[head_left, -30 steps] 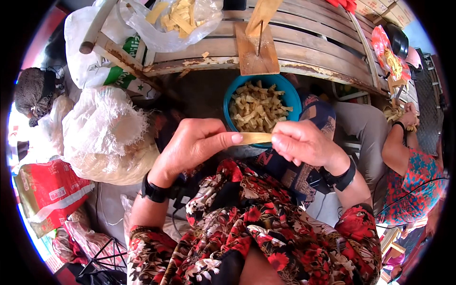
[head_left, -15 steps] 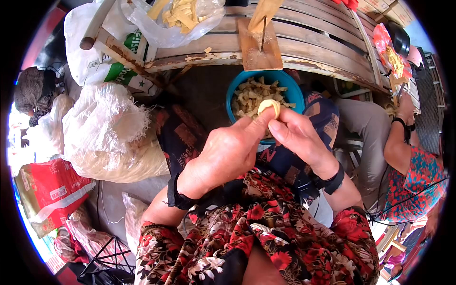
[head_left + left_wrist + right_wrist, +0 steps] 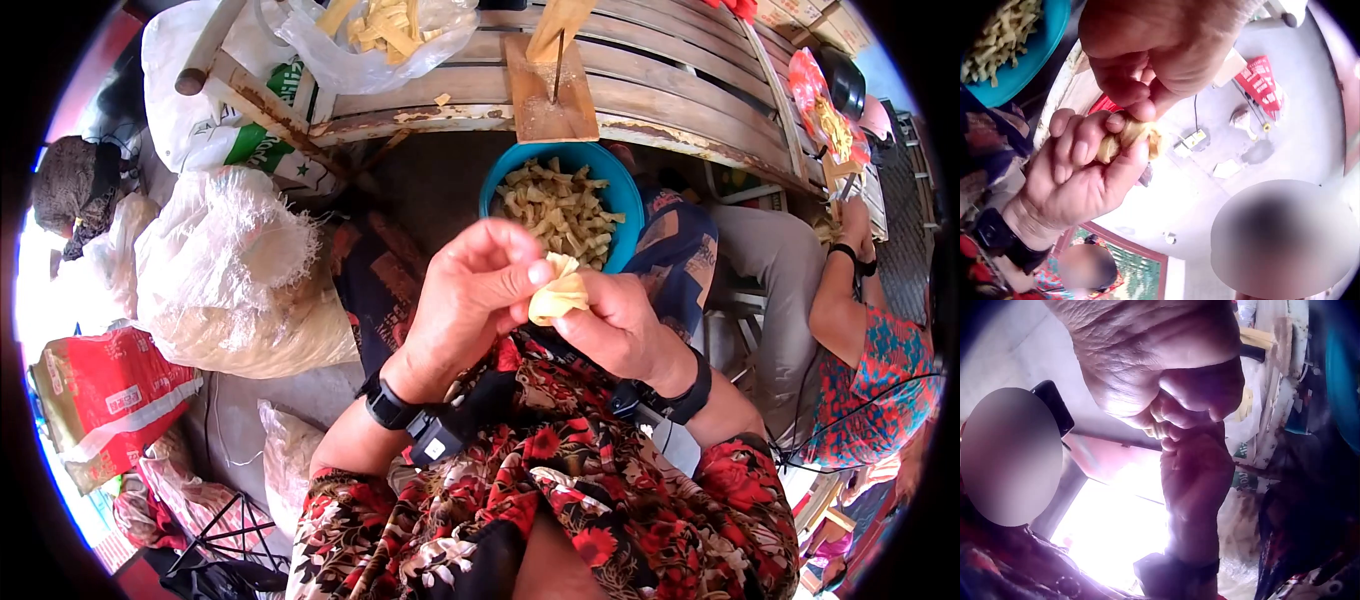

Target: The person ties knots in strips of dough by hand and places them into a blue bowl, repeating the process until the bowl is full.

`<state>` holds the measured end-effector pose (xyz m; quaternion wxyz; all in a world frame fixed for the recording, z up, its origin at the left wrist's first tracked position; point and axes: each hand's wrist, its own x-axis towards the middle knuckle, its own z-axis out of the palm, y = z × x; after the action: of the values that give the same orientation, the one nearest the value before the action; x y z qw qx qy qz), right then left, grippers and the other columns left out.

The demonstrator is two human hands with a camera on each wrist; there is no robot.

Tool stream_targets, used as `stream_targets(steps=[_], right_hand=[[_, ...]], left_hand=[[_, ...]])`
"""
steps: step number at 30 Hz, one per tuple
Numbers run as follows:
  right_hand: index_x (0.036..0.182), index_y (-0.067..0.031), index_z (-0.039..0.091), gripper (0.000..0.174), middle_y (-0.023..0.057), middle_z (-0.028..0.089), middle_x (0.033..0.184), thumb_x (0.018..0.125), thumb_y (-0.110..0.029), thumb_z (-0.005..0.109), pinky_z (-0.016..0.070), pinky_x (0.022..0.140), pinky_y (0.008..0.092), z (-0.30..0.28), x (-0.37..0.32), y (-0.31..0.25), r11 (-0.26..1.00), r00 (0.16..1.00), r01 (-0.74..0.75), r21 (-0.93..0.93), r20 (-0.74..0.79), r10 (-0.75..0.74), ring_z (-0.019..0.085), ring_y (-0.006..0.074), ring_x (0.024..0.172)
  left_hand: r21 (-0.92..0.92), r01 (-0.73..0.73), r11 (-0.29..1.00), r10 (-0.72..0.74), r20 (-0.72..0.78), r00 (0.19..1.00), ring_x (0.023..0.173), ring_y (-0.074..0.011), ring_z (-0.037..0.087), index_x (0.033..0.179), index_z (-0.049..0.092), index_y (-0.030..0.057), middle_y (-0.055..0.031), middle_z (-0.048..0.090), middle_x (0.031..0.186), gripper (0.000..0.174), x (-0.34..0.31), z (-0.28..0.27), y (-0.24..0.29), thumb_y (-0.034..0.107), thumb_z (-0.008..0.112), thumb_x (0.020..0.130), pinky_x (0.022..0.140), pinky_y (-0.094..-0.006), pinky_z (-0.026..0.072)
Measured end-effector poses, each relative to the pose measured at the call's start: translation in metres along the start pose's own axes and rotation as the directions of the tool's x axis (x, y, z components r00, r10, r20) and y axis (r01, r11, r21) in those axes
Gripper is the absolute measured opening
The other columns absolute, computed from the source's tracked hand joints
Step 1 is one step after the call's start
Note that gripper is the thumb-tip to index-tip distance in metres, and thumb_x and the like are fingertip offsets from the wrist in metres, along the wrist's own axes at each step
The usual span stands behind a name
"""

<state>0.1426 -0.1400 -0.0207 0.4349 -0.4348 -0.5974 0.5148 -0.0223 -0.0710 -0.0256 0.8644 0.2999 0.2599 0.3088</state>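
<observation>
A pale yellow folded strip (image 3: 560, 292) is held between both hands in front of the chest. The right hand (image 3: 625, 325) grips its lower part between thumb and curled fingers. From the other side the left hand (image 3: 470, 285) pinches the strip's edge with thumb and fingertips. In the left wrist view the bunched strip (image 3: 1141, 136) shows between the right thumb and fingers, the left fingertips on its top. The right wrist view mostly hides the strip behind the fingers. Beyond the hands, a blue basin (image 3: 632, 205) holds many short yellowish pieces.
A slatted bench (image 3: 690, 85) carries a wooden board (image 3: 560, 120) with an upright metal rod, and a plastic bag (image 3: 345, 75) of flat strips. Big white sacks (image 3: 230, 290) stand at the left. Another person (image 3: 850, 330) sits at the right.
The strip, first stretched flat between the hands, was wrapped round at the fingertips and is now a folded bunch. Both hands have come nearer the chest since half a second ago.
</observation>
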Motion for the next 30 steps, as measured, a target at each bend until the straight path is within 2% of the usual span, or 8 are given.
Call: stream_targets(steps=[3, 5, 7, 10, 15, 18, 26, 30], right_hand=[[0.101, -0.0044, 0.058, 0.024, 0.0097, 0.065, 0.081, 0.088, -0.024, 0.054, 0.0490, 0.064, 0.0311, 0.002, -0.004, -0.004, 0.966, 0.988, -0.150, -0.212, -0.009, 0.152, 0.064, 0.0236, 0.071], [0.097, -0.0038, 0.058, 0.023, 0.0123, 0.063, 0.078, 0.088, -0.024, 0.054, 0.0491, 0.063, 0.0336, 0.005, -0.003, 0.001, 0.949, 0.980, -0.199, -0.245, -0.048, 0.193, 0.063, 0.0279, 0.071], [0.095, -0.0037, 0.056, 0.025, 0.0142, 0.062, 0.076, 0.088, -0.027, 0.054, 0.0486, 0.060, 0.0375, 0.010, -0.002, 0.012, 0.934, 0.978, -0.209, -0.290, -0.081, 0.194, 0.062, 0.0323, 0.071], [0.097, -0.0039, 0.055, 0.027, 0.0148, 0.063, 0.077, 0.089, -0.030, 0.054, 0.0485, 0.058, 0.0400, 0.016, 0.003, 0.016, 0.914, 0.981, -0.193, -0.358, -0.072, 0.179, 0.062, 0.0343, 0.071], [0.091, -0.0058, 0.055, 0.018, 0.0105, 0.058, 0.071, 0.088, -0.023, 0.055, 0.0475, 0.052, 0.0376, 0.021, 0.000, 0.024, 0.884, 0.994, 0.091, -0.458, -0.004, -0.105, 0.059, 0.0297, 0.061], [0.079, -0.0058, 0.052, 0.016, 0.0061, 0.050, 0.061, 0.082, -0.018, 0.062, 0.0437, 0.046, 0.0360, 0.027, 0.001, 0.021, 0.794, 0.952, 0.298, -0.530, 0.099, -0.291, 0.053, 0.0261, 0.050], [0.080, -0.0047, 0.051, 0.027, 0.0102, 0.060, 0.061, 0.091, -0.029, 0.054, 0.0452, 0.047, 0.0369, 0.010, -0.001, 0.010, 0.932, 0.996, -0.083, -0.352, 0.011, 0.093, 0.061, 0.0297, 0.057], [0.077, -0.0042, 0.053, 0.028, 0.0076, 0.059, 0.060, 0.090, -0.028, 0.057, 0.0447, 0.049, 0.0328, -0.004, 0.005, -0.007, 0.901, 0.978, -0.128, -0.415, 0.097, 0.183, 0.061, 0.0246, 0.054]], left_hand=[[0.350, 0.158, 0.923, -0.120, -0.129, 0.984, 0.057, -0.0055, 0.053, 0.097, 0.064, 0.0035, -0.0027, 0.062, 0.085, 0.012, -0.015, -0.006, 0.005, 0.005, 0.061, 0.085, 0.047, -0.0167, 0.0399], [0.451, -0.045, 0.891, 0.057, -0.013, 0.998, 0.061, -0.0068, 0.055, 0.101, 0.064, 0.0021, -0.0046, 0.060, 0.094, 0.018, -0.020, -0.013, -0.002, 0.002, 0.061, 0.084, 0.050, -0.0180, 0.0431], [0.447, -0.195, 0.873, 0.184, 0.068, 0.981, 0.066, -0.0090, 0.058, 0.103, 0.063, -0.0003, -0.0061, 0.057, 0.108, 0.023, -0.024, -0.017, -0.011, -0.004, 0.061, 0.081, 0.055, -0.0202, 0.0472], [0.417, -0.046, 0.908, 0.084, -0.073, 0.994, 0.065, -0.0094, 0.058, 0.105, 0.063, 0.0005, -0.0058, 0.057, 0.107, 0.025, -0.024, -0.019, -0.009, -0.006, 0.061, 0.080, 0.054, -0.0199, 0.0468], [-0.156, -0.035, 0.987, 0.022, -0.088, 0.996, 0.049, -0.0048, 0.043, 0.094, 0.054, 0.0008, -0.0088, 0.063, 0.084, 0.014, -0.022, -0.020, -0.016, -0.007, 0.056, 0.082, 0.039, -0.0177, 0.0297], [-0.372, 0.165, 0.913, -0.113, 0.158, 0.981, 0.051, -0.0059, 0.043, 0.089, 0.050, 0.0028, -0.0071, 0.061, 0.082, 0.016, -0.019, -0.035, -0.013, -0.009, 0.056, 0.078, 0.042, -0.0189, 0.0309], [0.270, 0.157, 0.950, -0.149, -0.053, 0.987, 0.066, -0.0049, 0.054, 0.118, 0.049, 0.0037, -0.0021, 0.059, 0.090, 0.040, -0.024, -0.022, 0.011, 0.002, 0.064, 0.081, 0.055, -0.0165, 0.0399], [0.524, 0.381, 0.762, -0.370, -0.131, 0.920, 0.056, -0.0038, 0.048, 0.085, 0.064, 0.0017, 0.0010, 0.057, 0.067, 0.018, -0.022, -0.016, 0.028, 0.019, 0.062, 0.085, 0.048, -0.0176, 0.0353]])
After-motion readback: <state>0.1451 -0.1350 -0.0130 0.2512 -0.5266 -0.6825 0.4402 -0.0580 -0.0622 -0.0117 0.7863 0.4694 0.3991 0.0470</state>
